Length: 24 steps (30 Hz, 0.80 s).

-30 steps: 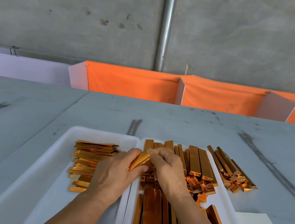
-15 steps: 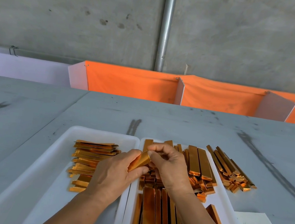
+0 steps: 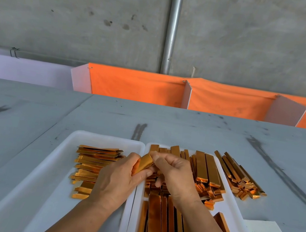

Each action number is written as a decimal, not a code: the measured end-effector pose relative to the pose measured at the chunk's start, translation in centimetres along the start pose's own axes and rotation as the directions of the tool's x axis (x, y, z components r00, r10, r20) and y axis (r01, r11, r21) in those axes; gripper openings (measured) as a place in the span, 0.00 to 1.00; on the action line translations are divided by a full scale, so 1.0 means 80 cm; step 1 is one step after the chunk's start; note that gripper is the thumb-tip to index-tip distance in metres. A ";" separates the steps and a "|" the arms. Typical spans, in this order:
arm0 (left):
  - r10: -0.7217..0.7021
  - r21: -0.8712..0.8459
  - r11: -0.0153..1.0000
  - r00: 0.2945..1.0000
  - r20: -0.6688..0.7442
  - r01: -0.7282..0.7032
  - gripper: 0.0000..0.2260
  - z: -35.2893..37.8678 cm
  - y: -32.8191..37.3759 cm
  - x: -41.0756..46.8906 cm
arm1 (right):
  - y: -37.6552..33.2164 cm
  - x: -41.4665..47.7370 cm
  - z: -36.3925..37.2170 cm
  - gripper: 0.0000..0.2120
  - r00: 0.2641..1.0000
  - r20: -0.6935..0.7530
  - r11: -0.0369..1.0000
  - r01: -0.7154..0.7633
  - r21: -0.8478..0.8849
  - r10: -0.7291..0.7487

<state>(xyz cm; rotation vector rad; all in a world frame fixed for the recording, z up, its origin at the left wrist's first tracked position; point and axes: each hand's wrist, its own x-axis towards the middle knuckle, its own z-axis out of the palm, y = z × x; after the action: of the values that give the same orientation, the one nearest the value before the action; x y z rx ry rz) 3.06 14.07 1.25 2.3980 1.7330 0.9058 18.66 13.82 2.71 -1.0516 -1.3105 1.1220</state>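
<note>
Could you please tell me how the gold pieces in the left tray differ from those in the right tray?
The left-tray pieces lie flat and thin; the right-tray pieces are folded into boxy bars. The left-tray pieces run crosswise in one stack; the right-tray pieces mostly run front to back. Both are shiny gold, long and narrow.

Beyond the gold box (image 3: 144,163) that my left hand (image 3: 117,179) and right hand (image 3: 175,176) pinch, bare grey table (image 3: 185,128) gives me open passage up to the orange partition (image 3: 136,86). Left of the left hand, stacked flat sheets (image 3: 92,164) block the left tray (image 3: 58,171); its near corner is free. Right of the right hand, folded boxes (image 3: 205,168) crowd the right tray (image 3: 231,207), with a loose pile (image 3: 238,177) beyond its rim.
</note>
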 end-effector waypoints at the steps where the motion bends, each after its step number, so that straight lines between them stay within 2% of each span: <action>1: -0.010 -0.001 1.000 1.000 -0.003 0.010 0.20 0.000 -0.001 0.000 | 0.001 0.000 0.001 0.08 1.000 0.005 1.000 -0.013 0.009 0.013; 5: -0.033 0.013 0.999 0.999 -0.011 0.033 0.19 0.002 -0.002 0.000 | 0.007 0.002 0.003 0.07 0.999 -0.008 0.998 -0.048 0.039 0.048; 12: -0.044 -0.017 0.999 0.998 -0.035 0.043 0.20 0.006 -0.003 0.001 | 0.007 -0.001 0.007 0.09 0.999 -0.037 0.999 -0.011 0.031 0.012; 17: -0.051 -0.050 0.998 0.998 -0.045 0.049 0.19 0.007 -0.004 -0.001 | 0.009 -0.001 0.007 0.10 1.000 -0.002 0.999 -0.027 0.043 0.027; 24: -0.017 0.023 1.000 0.999 -0.044 0.018 0.23 0.010 -0.001 0.001 | 0.009 0.001 0.007 0.08 0.999 -0.046 1.000 -0.001 0.000 0.001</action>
<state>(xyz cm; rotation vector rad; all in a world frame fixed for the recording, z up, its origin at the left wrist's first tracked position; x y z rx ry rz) 3.38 14.36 0.60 2.3909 1.7870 0.9478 18.11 13.97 2.00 -1.0719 -1.2743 1.0925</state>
